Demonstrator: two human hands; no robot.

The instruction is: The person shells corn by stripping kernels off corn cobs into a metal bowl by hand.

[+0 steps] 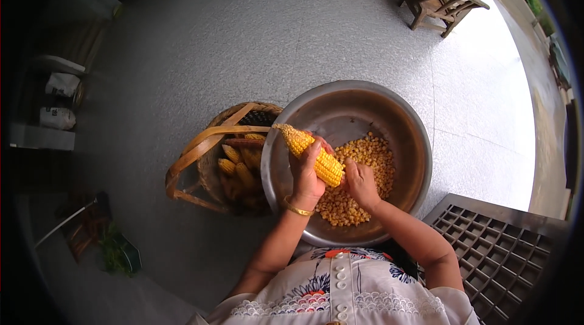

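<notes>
A yellow corn cob [327,169] is gripped in my left hand [308,180], tilted over a wide metal basin [406,115]. Most of its rows of kernels are in place, while its upper-left end looks pale and rough. My right hand [363,186] is closed, its thumb and fingers pressed against the lower-right end of the cob; some fingertips are hidden there. Below both hands, loose yellow kernels [372,156] lie heaped in the basin. A gold-coloured bracelet [299,208] circles my left wrist.
Left of the basin, touching it, stands a wicker basket [210,179] with a high handle and several corn cobs [245,174]. A dark metal grid [486,246] lies at the lower right. A wooden chair [441,9] stands far right on the grey floor [243,39].
</notes>
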